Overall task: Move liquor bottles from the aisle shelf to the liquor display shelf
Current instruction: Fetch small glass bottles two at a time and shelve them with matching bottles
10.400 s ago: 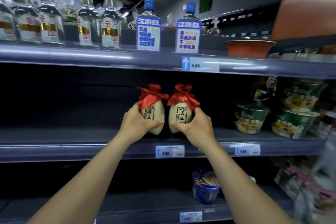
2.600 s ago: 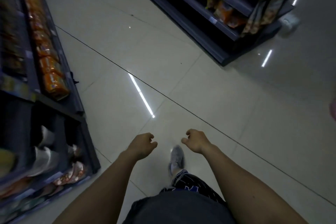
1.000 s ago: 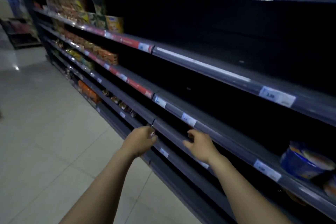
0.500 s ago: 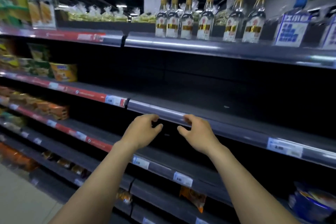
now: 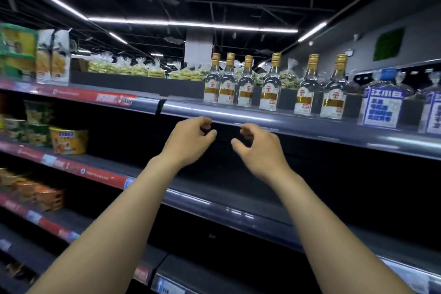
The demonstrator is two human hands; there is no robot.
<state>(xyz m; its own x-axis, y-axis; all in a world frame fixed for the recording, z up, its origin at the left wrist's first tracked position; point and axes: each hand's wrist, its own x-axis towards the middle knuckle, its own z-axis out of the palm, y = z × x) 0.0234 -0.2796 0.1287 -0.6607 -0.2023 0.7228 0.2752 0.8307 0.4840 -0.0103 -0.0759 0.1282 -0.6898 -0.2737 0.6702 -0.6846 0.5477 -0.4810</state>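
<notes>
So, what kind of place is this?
Most likely a supermarket aisle: long dark metal shelves with red price strips, six clear glass liquor bottles with gold caps on the top one, and a yellow instant-noodle cup lower left.

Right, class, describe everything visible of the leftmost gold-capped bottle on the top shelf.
The leftmost gold-capped bottle looks like clear glass, with a tall gold cap and a white label bearing a red mark and gold band. It stands upright on the top shelf, first in its row, close beside the next bottle.
</notes>
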